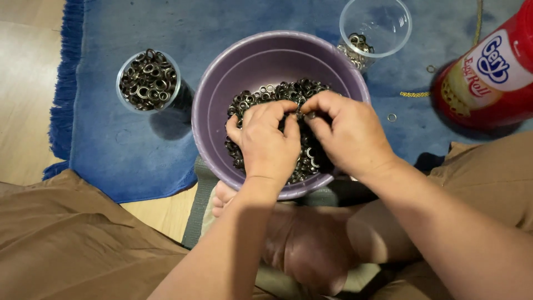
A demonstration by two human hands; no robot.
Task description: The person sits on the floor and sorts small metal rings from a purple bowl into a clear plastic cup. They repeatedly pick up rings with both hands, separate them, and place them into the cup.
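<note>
Head view: left hand (270, 141) and right hand (348, 133) meet fingertip to fingertip over the purple bowl (222, 94), pinching dark metal eyelets (288, 91) (the pinched piece itself is hidden). Much of the heap lies beneath both palms.

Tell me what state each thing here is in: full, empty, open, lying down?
Purple bowl: upright, partly filled with metal rings.
Left cup: upright, full of rings.
Right cup: upright, nearly empty, few rings at bottom.
Red canister: lying tilted on blue rug.
Left hand: in the bowl, fingers pinching rings.
Right hand: in the bowl, pinching rings.
</note>
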